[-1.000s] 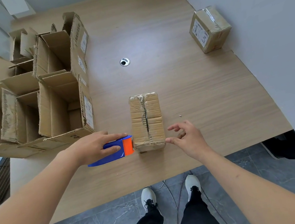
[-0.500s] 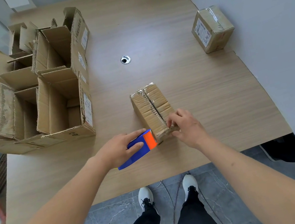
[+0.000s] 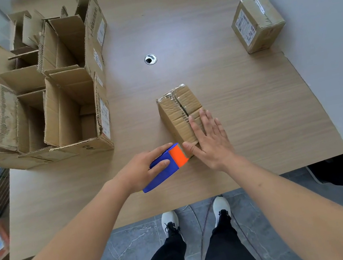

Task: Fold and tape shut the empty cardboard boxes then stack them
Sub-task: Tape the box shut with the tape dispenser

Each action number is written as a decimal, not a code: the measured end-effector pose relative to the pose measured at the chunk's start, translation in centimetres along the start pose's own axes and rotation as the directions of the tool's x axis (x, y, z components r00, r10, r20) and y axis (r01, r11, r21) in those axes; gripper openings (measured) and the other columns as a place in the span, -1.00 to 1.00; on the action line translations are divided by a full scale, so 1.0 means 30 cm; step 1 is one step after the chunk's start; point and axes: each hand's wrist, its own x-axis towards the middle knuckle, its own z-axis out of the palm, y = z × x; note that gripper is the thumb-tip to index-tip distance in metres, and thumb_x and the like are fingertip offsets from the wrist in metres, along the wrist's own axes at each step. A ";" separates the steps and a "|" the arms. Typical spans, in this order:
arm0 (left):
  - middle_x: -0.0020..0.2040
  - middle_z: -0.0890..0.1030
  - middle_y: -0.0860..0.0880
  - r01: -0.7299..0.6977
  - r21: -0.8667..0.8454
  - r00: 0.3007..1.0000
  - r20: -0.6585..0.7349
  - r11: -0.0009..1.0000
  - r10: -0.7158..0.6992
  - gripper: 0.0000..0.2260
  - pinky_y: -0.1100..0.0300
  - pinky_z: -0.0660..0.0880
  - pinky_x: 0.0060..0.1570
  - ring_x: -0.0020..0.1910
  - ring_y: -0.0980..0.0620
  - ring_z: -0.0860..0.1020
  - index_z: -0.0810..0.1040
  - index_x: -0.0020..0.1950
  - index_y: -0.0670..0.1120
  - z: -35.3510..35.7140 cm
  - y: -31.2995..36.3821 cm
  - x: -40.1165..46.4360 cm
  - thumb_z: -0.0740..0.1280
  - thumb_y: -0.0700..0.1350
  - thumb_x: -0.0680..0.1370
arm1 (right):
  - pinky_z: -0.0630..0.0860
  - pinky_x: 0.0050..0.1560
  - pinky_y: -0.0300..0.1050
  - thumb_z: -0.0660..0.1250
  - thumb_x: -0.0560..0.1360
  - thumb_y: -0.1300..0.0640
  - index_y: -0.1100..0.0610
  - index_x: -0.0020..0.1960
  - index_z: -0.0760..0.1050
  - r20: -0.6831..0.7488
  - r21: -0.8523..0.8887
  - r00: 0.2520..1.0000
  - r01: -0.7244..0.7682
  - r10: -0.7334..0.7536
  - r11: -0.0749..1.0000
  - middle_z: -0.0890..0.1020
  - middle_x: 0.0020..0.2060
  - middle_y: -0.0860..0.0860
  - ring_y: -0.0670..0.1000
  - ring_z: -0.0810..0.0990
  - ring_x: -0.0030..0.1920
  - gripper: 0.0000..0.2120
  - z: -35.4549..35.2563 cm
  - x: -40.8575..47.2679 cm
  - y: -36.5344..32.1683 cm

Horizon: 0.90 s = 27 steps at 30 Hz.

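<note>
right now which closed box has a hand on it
The closed box at the near table edge, under the flat right hand; the other closed box sits untouched by the wall.

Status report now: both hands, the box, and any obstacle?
Left hand grips tape dispenser at box's near end. Right hand flat on closed box, top seam untaped. Nothing in the way.

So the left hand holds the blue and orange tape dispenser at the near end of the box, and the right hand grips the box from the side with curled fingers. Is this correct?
Not quite. The head view shows the right hand lying flat on top of the box, fingers straight, pressing it down. The rest holds: the left hand holds the blue and orange tape dispenser at the box's near end.
</note>
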 end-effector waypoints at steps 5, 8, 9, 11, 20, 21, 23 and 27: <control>0.10 0.56 0.09 0.013 0.002 0.998 0.057 1.000 -0.013 -0.55 0.05 0.50 0.12 0.04 0.08 0.53 0.14 0.52 0.50 -0.062 -0.071 -0.064 0.18 0.23 0.67 | -0.51 0.50 -0.07 -0.10 0.52 -0.51 -0.10 0.64 -0.33 0.039 -0.033 0.999 0.009 -0.008 0.999 -0.43 0.59 0.04 -0.02 -0.53 0.54 -0.12 -0.008 0.000 0.001; 0.07 0.54 0.14 0.037 0.015 0.997 0.069 0.999 -0.038 -0.56 0.06 0.50 0.10 0.01 0.14 0.51 0.18 0.53 0.47 -0.092 -0.071 -0.070 0.18 0.22 0.67 | -0.47 0.53 -0.02 -0.07 0.54 -0.49 -0.10 0.64 -0.36 0.056 -0.037 0.998 0.003 -0.001 0.999 -0.46 0.58 0.05 -0.01 -0.55 0.53 -0.13 -0.013 0.000 -0.003; 0.06 0.55 0.12 0.040 0.044 0.997 0.068 0.998 -0.043 -0.56 0.05 0.50 0.08 -0.01 0.13 0.51 0.18 0.54 0.44 -0.094 -0.057 -0.063 0.18 0.22 0.67 | -0.45 0.54 0.00 -0.07 0.54 -0.50 -0.10 0.63 -0.37 0.061 -0.040 0.998 0.001 0.001 0.999 -0.46 0.57 0.05 -0.01 -0.55 0.53 -0.12 -0.013 0.001 -0.003; 0.08 0.60 0.04 0.067 0.118 0.996 0.048 0.991 -0.073 -0.56 0.05 0.49 0.02 -0.03 0.04 0.54 0.19 0.57 0.38 -0.082 -0.025 -0.040 0.15 0.22 0.68 | -0.43 0.55 0.03 -0.07 0.52 -0.53 -0.10 0.63 -0.38 0.069 -0.039 0.998 0.005 -0.003 0.999 -0.47 0.57 0.05 0.00 -0.55 0.53 -0.09 -0.016 0.002 -0.006; 0.02 0.61 -0.12 0.370 0.271 0.926 -0.030 0.889 -0.376 -0.77 0.06 0.36 -0.16 -0.09 -0.13 0.50 0.41 0.11 -0.04 0.039 0.142 0.112 0.07 0.07 0.72 | -0.44 0.55 0.03 0.03 0.53 -0.46 -0.06 0.63 -0.39 0.068 -0.130 0.997 -0.026 0.035 0.991 -0.46 0.57 0.10 0.06 -0.52 0.55 -0.07 -0.009 0.007 -0.029; 0.05 0.61 -0.12 0.403 0.289 0.911 -0.034 0.868 -0.412 -0.77 0.07 0.35 -0.15 -0.08 -0.13 0.49 0.42 0.10 -0.05 0.039 0.133 0.121 0.07 0.05 0.72 | -0.43 0.55 0.03 0.06 0.54 -0.44 -0.06 0.64 -0.37 0.061 -0.139 0.997 -0.035 0.044 0.990 -0.44 0.58 0.10 0.07 -0.50 0.56 -0.07 -0.007 0.007 -0.032; 0.06 0.62 -0.12 0.435 0.267 0.898 -0.051 0.860 -0.438 -0.77 0.07 0.36 -0.14 -0.07 -0.14 0.50 0.44 0.13 -0.05 0.041 0.094 0.121 0.08 0.04 0.71 | -0.39 0.57 0.05 0.10 0.55 -0.40 -0.04 0.65 -0.32 0.034 -0.149 0.998 -0.046 0.052 0.988 -0.39 0.60 0.11 0.09 -0.44 0.59 -0.08 -0.002 0.003 -0.040; 0.01 0.64 -0.06 0.380 0.185 0.922 -0.159 0.906 -0.354 -0.72 0.04 0.47 -0.15 -0.08 -0.13 0.56 0.38 0.38 0.09 0.052 0.042 0.088 0.12 0.10 0.70 | -0.29 0.60 0.08 0.16 0.52 -0.38 -0.01 0.68 -0.16 -0.071 -0.127 0.997 -0.052 0.043 0.991 -0.24 0.64 0.14 0.11 -0.30 0.63 -0.08 0.015 -0.004 -0.049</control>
